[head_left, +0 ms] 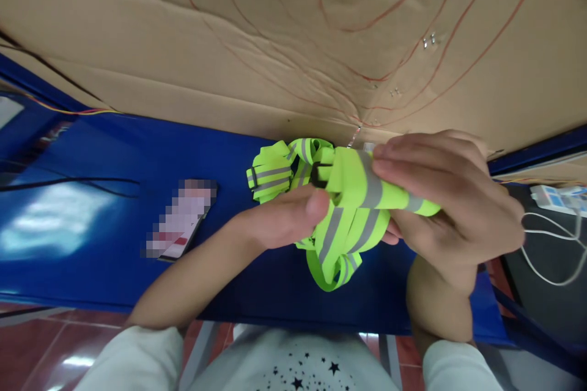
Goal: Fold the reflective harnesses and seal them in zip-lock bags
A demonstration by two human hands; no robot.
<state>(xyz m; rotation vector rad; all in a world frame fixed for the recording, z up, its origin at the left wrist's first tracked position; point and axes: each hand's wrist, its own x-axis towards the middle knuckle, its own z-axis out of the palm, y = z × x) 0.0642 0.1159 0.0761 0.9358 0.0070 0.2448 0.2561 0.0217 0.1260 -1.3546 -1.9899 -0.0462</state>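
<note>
One slim, dark-edged smartphone (186, 220), its screen obscured, lies flat on the left half of a glossy blue bench (220, 156), about midway between front and back edges, probably set aside to leave both hands free. Right of the bench's middle, toward the back edge, is a bundle of neon yellow-green webbing straps (346, 217) with grey stripes. At its left, a neatly folded section (275, 178) carries a black buckle (254, 177); whether it joins the rest cannot be told. The left hand (287, 217) cups the bundle, thumb in front and fingers mostly hidden behind, near a second black buckle (317, 175), apparently to bear the loops' weight. The right hand (452, 195) grips the flattened end, fingers over the top, seemingly to hold the layers together. Beyond the bench's right edge, a white plastic block (557, 197) rests on a dark surface (536, 299).
</note>
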